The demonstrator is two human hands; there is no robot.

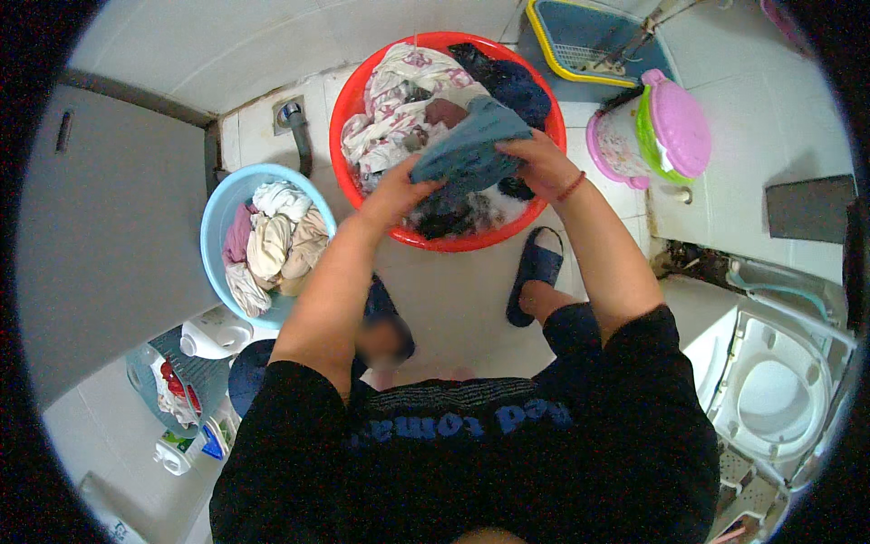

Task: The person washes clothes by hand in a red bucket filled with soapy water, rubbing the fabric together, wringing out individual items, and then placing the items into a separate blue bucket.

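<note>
Over a large red basin point(337, 145) on the floor, a wet blue-grey cloth garment point(476, 150) is stretched between my two hands. My left hand point(399, 192) grips its left end, fingers closed on the fabric. At the other end my right hand point(542, 163), with a red band at the wrist, holds the cloth's right side. Beneath it the basin holds white patterned fabric point(394, 91), dark blue cloth point(521, 91) and black cloth point(444, 220) in sudsy water. The garment covers part of the pile.
Left of the red basin stands a light blue basin point(210, 236) of wrung clothes, near a drain hose point(300, 136). White bottles point(217, 334) and a basket point(149, 385) sit lower left. A pink-lidded bucket point(680, 127), yellow-rimmed bin point(553, 54) and toilet point(770, 408) line the right.
</note>
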